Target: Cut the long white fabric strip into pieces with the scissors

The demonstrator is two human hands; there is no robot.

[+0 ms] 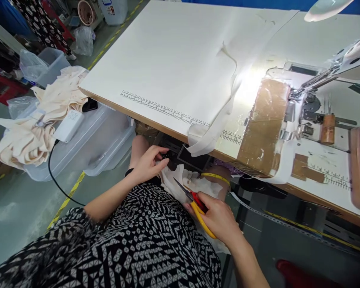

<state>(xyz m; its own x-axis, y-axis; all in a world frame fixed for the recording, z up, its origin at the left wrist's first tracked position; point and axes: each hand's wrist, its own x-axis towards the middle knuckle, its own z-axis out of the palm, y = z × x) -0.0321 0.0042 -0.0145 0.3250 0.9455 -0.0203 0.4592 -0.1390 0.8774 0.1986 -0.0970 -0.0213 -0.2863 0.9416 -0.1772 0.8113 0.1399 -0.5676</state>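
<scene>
My right hand (219, 218) is closed on yellow-and-red-handled scissors (195, 206), blades pointing up-left over white fabric (187, 184) lying on my lap. My left hand (148, 162) reaches under the table edge, fingers curled around a small dark object (166, 155) I cannot make out. A yellow measuring tape (216, 177) lies across my knee. A white fabric strip (225, 108) runs across the white sewing table (168, 60) and hangs over its front edge above my hands.
A sewing machine (324, 92) stands at the right on the table, with a cardboard-taped patch (265, 124) beside it. Clear plastic bins (90, 144) piled with cream fabric (36, 124) sit at the left on the floor, with a white adapter (68, 125) and black cable.
</scene>
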